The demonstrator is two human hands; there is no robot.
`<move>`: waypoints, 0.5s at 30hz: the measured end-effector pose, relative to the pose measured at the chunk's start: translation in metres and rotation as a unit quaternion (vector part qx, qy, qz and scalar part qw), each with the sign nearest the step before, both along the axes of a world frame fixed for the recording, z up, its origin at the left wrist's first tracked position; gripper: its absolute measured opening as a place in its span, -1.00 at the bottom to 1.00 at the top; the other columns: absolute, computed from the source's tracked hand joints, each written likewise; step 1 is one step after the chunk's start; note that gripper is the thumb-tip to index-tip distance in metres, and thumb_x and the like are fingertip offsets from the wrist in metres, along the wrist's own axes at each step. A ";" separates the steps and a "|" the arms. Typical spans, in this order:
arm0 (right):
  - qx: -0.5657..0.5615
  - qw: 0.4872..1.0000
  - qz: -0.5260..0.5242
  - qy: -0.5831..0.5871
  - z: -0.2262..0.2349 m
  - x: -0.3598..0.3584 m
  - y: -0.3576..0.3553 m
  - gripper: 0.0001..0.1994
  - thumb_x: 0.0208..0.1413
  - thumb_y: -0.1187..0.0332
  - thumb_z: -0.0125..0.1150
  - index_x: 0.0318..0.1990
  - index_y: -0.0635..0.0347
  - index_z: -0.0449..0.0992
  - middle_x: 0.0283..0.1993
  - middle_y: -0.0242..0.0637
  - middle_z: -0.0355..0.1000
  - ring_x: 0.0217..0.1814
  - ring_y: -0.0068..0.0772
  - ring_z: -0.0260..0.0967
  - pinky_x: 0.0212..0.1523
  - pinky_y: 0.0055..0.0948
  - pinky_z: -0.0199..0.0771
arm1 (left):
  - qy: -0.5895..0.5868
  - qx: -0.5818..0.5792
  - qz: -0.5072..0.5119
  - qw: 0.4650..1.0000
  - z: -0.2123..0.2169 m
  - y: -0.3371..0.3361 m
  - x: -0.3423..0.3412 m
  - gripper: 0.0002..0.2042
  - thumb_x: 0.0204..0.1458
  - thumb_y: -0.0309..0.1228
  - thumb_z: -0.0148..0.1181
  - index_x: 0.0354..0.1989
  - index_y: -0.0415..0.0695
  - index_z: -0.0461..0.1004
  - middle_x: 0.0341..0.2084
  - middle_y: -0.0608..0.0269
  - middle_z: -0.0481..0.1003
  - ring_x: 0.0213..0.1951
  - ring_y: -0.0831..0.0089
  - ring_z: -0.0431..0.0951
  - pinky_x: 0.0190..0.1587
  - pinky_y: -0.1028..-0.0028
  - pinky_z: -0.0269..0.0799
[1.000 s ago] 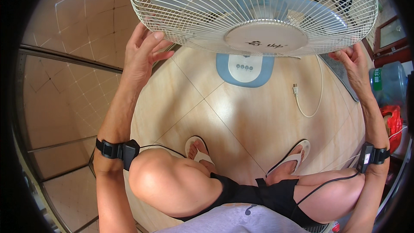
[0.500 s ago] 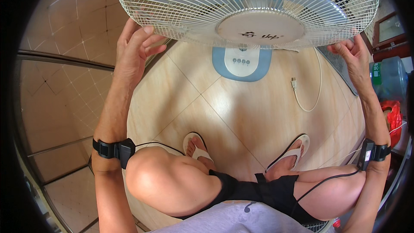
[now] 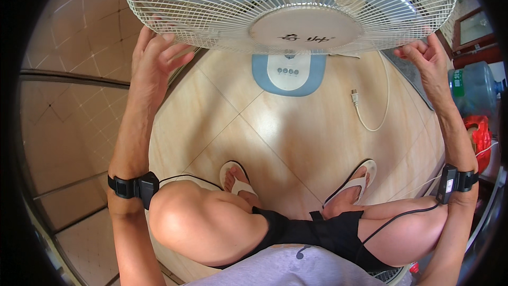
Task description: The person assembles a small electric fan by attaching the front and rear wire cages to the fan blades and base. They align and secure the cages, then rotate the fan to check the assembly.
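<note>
- Head view: the tiled floor (image 3: 275, 143) fills the middle, and above its far part stands the white wire fan guard (image 3: 288, 6), at the top of the view, ahead of the person and between the two hands. Its top goes out of the frame.
- The long direction of the guard, as it appears here, runs from left to right, across the body. Its round centre plate (image 3: 306, 25) lies about midway between the hands, so neither hand is clearly nearer to it.
- The blue base (image 3: 289, 77) shows just below the guard's lower edge, also between the hands but lower than their fingertips.
- The left hand (image 3: 156, 61) is at the lower left rim; from its fingers, the guard extends upward and to the right. Several fingers are spread apart, and some tips go among or behind the wires.
- The right hand (image 3: 429, 61) is at the lower right rim; from there the guard extends upward and to the left. Its fingers are bent, with the thumb pointing inward, apart from the raised finger.
- Whether either hand clamps the rim or only supports it, I cannot tell.
- The plug (image 3: 355, 95) lies on the floor, nearer to the right hand.
</note>
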State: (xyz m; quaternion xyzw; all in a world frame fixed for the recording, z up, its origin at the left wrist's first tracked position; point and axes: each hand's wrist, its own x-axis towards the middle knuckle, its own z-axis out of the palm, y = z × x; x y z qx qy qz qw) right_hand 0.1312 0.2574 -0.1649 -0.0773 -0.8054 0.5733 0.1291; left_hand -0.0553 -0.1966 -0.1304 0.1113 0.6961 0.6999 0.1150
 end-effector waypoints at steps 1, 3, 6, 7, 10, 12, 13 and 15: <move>-0.001 1.000 -0.006 -0.001 -0.001 0.000 0.000 -0.56 0.26 0.48 0.15 0.28 0.21 0.26 -0.18 -0.28 0.51 -0.10 -0.44 0.53 0.03 -0.45 0.50 | 0.001 0.001 -0.003 1.000 0.000 0.000 0.000 -0.42 0.09 -0.31 0.20 0.30 -0.10 0.21 0.03 0.18 0.46 -0.10 0.31 0.59 -0.11 0.32 0.60; -0.010 1.000 -0.014 -0.004 -0.001 0.000 0.000 -0.56 0.26 0.49 0.15 0.27 0.22 0.26 -0.18 -0.28 0.51 -0.10 -0.44 0.53 0.03 -0.45 0.50 | 0.006 0.002 -0.006 1.000 0.001 0.001 -0.001 -0.42 0.09 -0.32 0.19 0.30 -0.11 0.21 0.03 0.17 0.45 -0.09 0.30 0.59 -0.10 0.32 0.60; 0.016 1.000 -0.011 0.000 -0.001 0.000 -0.001 -0.57 0.26 0.50 0.15 0.26 0.23 0.27 -0.17 -0.28 0.51 -0.09 -0.44 0.52 0.04 -0.44 0.49 | 0.001 0.003 -0.015 1.000 0.001 0.001 -0.001 -0.43 0.09 -0.32 0.19 0.30 -0.12 0.22 0.01 0.17 0.46 -0.10 0.29 0.59 -0.10 0.32 0.60; 0.019 1.000 -0.009 0.003 0.000 0.000 -0.001 -0.58 0.25 0.50 0.15 0.24 0.23 0.28 -0.16 -0.27 0.52 -0.08 -0.44 0.52 0.03 -0.44 0.49 | 0.001 0.006 -0.016 1.000 0.001 0.002 -0.001 -0.45 0.08 -0.33 0.19 0.27 -0.11 0.23 -0.01 0.19 0.46 -0.09 0.27 0.59 -0.10 0.32 0.60; 0.022 1.000 -0.015 0.002 0.000 0.000 -0.001 -0.60 0.25 0.49 0.16 0.22 0.23 0.30 -0.15 -0.26 0.53 -0.06 -0.45 0.51 0.04 -0.44 0.49 | 0.004 0.003 -0.014 1.000 0.000 0.002 0.000 -0.47 0.08 -0.33 0.19 0.25 -0.11 0.25 -0.03 0.19 0.46 -0.09 0.26 0.59 -0.10 0.32 0.60; 0.018 1.000 -0.019 0.004 0.000 0.000 0.000 -0.60 0.24 0.49 0.17 0.22 0.23 0.31 -0.14 -0.26 0.53 -0.05 -0.44 0.50 0.05 -0.43 0.48 | -0.003 0.006 -0.019 1.000 0.000 0.003 0.000 -0.47 0.08 -0.34 0.19 0.24 -0.11 0.26 -0.03 0.18 0.47 -0.09 0.26 0.59 -0.10 0.32 0.60; 0.017 1.000 -0.011 0.011 0.000 0.000 0.001 -0.60 0.24 0.48 0.18 0.21 0.23 0.31 -0.14 -0.25 0.53 -0.04 -0.44 0.50 0.05 -0.43 0.48 | -0.009 0.004 -0.015 1.000 0.001 0.002 0.000 -0.48 0.07 -0.34 0.20 0.24 -0.11 0.26 -0.04 0.18 0.47 -0.08 0.26 0.59 -0.10 0.32 0.60; 0.015 1.000 -0.016 0.000 -0.002 -0.002 0.003 -0.60 0.24 0.45 0.20 0.20 0.21 0.33 -0.11 -0.27 0.53 -0.02 -0.44 0.50 0.07 -0.42 0.47 | -0.005 0.006 -0.029 1.000 0.002 0.002 -0.001 -0.47 0.07 -0.34 0.20 0.24 -0.12 0.25 -0.03 0.18 0.48 -0.08 0.26 0.59 -0.10 0.31 0.60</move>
